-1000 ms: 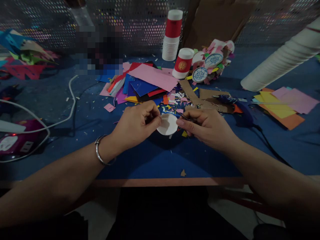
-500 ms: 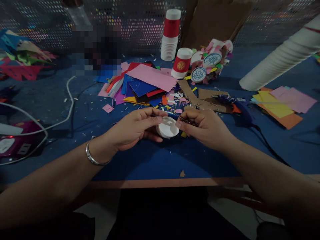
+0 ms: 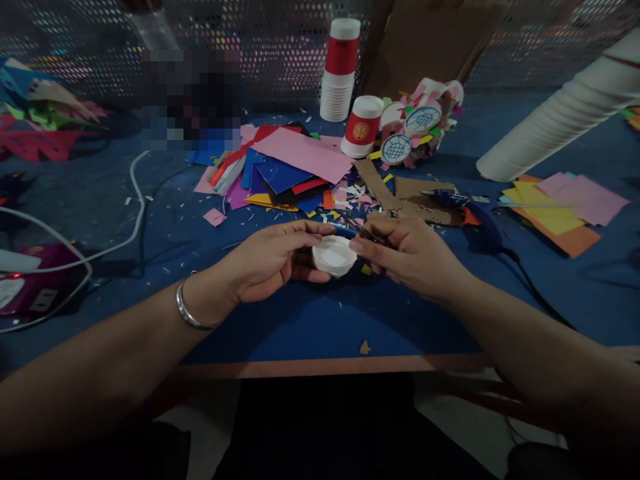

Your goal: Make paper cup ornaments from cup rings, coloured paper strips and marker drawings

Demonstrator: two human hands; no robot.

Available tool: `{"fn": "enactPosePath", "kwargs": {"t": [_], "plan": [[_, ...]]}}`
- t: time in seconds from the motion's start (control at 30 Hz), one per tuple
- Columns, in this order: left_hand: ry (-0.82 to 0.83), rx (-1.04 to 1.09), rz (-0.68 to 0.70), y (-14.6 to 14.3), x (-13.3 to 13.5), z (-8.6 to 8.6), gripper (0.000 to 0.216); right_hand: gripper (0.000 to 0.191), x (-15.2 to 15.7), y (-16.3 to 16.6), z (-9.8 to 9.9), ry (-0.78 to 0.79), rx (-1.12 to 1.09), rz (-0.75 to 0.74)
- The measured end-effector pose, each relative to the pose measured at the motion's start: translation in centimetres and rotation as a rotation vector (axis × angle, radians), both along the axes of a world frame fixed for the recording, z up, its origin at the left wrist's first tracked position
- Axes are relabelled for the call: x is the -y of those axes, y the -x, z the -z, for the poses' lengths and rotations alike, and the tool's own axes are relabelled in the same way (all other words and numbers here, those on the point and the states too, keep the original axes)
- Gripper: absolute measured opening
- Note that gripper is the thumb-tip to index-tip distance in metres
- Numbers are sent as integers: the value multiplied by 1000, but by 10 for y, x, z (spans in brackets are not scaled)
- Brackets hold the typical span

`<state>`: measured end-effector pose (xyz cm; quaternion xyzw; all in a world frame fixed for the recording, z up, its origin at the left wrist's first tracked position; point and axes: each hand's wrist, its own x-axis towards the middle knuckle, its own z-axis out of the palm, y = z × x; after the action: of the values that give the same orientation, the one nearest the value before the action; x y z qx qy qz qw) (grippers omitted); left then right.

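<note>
A small white round paper piece (image 3: pixel 333 255), like the cut-off bottom of a cup, sits between my two hands just above the blue table (image 3: pixel 310 320). My left hand (image 3: pixel 273 257) pinches its left rim with thumb and fingers. My right hand (image 3: pixel 407 253) is closed, fingertips at the piece's right rim, and grips a thin dark tool (image 3: pixel 363 231), probably small scissors, whose tip points left over the piece. A metal bangle (image 3: pixel 187 308) circles my left wrist.
Coloured paper sheets (image 3: pixel 295 163) and scraps lie beyond my hands. Red-and-white cup stacks (image 3: pixel 341 67), a single cup (image 3: pixel 361 127), decorated discs (image 3: pixel 407 133), a glue gun (image 3: pixel 465 207) with cable, more paper (image 3: pixel 567 210) at right, white cables (image 3: pixel 135 207) at left.
The white piece turned from facing me flat to lying rim-up like a shallow dish. My left fingers loosened from a tight pinch to a wider hold. Both hands stayed in place.
</note>
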<state>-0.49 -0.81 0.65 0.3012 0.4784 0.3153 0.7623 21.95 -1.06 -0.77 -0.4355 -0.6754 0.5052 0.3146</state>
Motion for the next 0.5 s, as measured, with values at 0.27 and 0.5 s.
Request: {"fn": "enactPosePath", "kwargs": {"t": [0.27, 0.5], "plan": [[-88, 105, 197, 9, 3, 0, 36, 54, -1, 0, -2, -26, 11, 1], [-134, 125, 184, 12, 1, 4, 27, 47, 4, -2, -6, -152, 58, 115]]}}
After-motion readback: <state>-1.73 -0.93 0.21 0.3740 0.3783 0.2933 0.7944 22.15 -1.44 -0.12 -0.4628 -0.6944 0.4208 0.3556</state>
